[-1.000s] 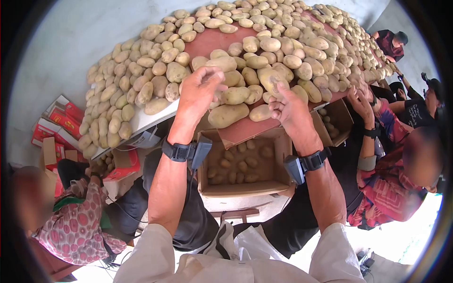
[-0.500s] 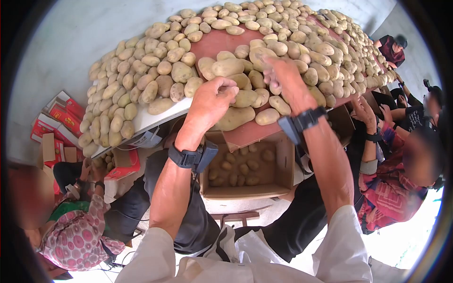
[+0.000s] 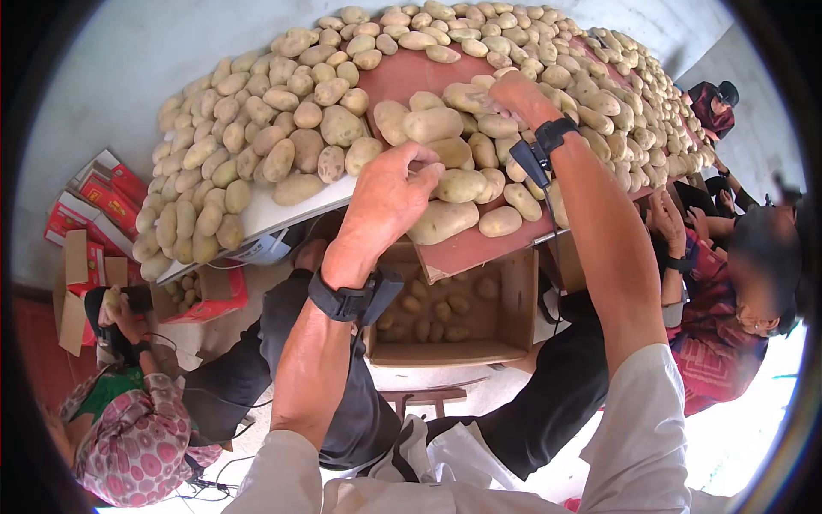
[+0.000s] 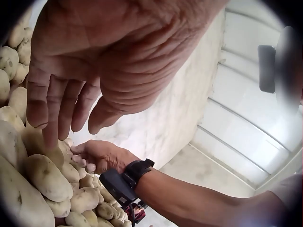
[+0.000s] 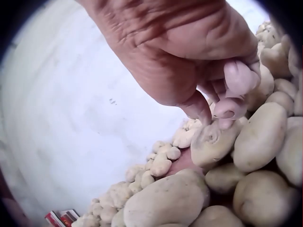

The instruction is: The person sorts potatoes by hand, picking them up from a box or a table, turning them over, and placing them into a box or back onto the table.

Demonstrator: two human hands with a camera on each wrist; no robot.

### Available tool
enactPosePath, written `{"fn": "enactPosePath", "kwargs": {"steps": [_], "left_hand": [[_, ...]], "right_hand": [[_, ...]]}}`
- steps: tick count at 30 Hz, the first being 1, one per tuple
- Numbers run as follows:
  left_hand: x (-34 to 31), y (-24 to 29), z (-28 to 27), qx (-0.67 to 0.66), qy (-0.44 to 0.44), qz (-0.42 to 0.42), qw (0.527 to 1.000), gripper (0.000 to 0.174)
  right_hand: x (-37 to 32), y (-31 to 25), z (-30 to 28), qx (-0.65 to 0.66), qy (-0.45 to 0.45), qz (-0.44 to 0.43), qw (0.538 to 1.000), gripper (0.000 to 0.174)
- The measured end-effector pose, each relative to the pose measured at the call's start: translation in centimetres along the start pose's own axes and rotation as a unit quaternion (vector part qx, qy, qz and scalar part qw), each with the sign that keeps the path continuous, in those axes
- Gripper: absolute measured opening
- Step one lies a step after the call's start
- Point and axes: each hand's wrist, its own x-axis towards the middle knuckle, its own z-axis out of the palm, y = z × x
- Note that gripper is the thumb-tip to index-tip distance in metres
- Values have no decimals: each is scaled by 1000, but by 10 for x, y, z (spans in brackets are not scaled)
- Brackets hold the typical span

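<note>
Potatoes (image 3: 433, 125) cover the table in a thick layer. My right hand (image 3: 524, 98) reaches over them, thumb and fingertips pinching the end of a potato (image 5: 214, 142) that lies among the others, also visible in the head view (image 3: 467, 97). My left hand (image 3: 390, 201) hovers over the near potatoes, close to a large one (image 3: 443, 222), and holds nothing. In the left wrist view that hand (image 4: 94, 61) has its fingers extended downward in front of the pile, the thumb apart from them.
Below the red board's near edge (image 3: 432, 259), a cardboard box (image 3: 449, 352) holds several small potatoes. Red cartons (image 3: 103, 210) stand at the left. A person in a patterned top (image 3: 141, 437) sits at left, others at right. A cable hangs from my right wrist device (image 3: 533, 163).
My right hand has carried a potato up from the near edge and set it farther back among the pile. My left hand has moved slightly right and down. The seated person at left has leaned lower.
</note>
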Motion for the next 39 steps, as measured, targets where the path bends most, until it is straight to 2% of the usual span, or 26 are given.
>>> {"fn": "enactPosePath", "kwargs": {"steps": [1,5,6,7,8,9,10,11,12,14,15,16,17,20,22,24,25,27,30,31,33,34,36,39], "left_hand": [[0,0,0,-2,-1,0,1000,33],[-1,3,-1,20,25,27,999,27],[0,0,-1,48,31,39,998,27],[4,-13,1,33,40,64,997,27],[4,-12,-1,54,49,77,994,30],[6,-12,-2,72,49,78,993,33],[11,-18,-4,83,20,67,994,38],[14,-22,-5,65,17,73,995,38],[13,-15,-8,97,10,49,994,36],[-10,35,-17,119,7,-5,993,27],[-12,33,-15,118,5,-7,993,27],[-11,31,-14,78,3,-11,997,29],[-11,29,-13,37,1,-15,999,30],[-14,28,-10,-26,-2,4,1000,27],[-8,21,-8,-11,-5,6,1000,26],[-7,19,-5,5,-6,7,1000,25],[-6,18,-4,-3,2,30,1000,25],[-7,17,-3,-9,9,49,999,24],[-10,26,-2,-28,-1,36,999,25],[-11,30,0,-22,5,26,999,24],[-14,32,2,-14,9,12,1000,23],[-16,32,2,-33,9,32,999,22],[-18,27,5,-52,6,48,997,22],[-17,25,7,-64,47,74,994,22]], "right_hand": [[-7,-1,2,15,48,19,999,22],[-29,0,-9,79,60,51,994,20],[-26,10,-13,-82,65,-95,990,22],[-30,25,-11,-236,59,-238,940,26],[-59,40,-5,-94,165,-404,895,28],[-92,49,0,62,261,-535,801,32],[-107,45,-1,146,159,-336,917,32],[-117,39,-5,212,49,-115,969,34],[-141,35,-9,213,35,-105,971,34],[-213,25,-12,108,-54,-270,955,32],[-238,22,-6,108,-56,-269,956,32],[-262,19,0,146,-171,-181,958,30],[-281,18,8,181,-282,-89,938,28],[-307,36,61,162,-343,-93,920,26],[-306,67,104,190,-351,-126,908,25],[-300,57,130,53,-372,-61,925,30],[-292,67,146,54,-373,-62,924,30],[-270,90,188,-68,-347,-159,922,34],[-242,103,227,-112,-366,-114,917,44],[-232,106,239,-109,-369,-117,916,44],[-212,118,266,-57,-384,-78,918,57],[-205,125,283,-53,-387,-80,917,57],[-195,143,317,-32,-322,-77,943,62],[-180,176,346,21,-336,-88,937,65]]}}
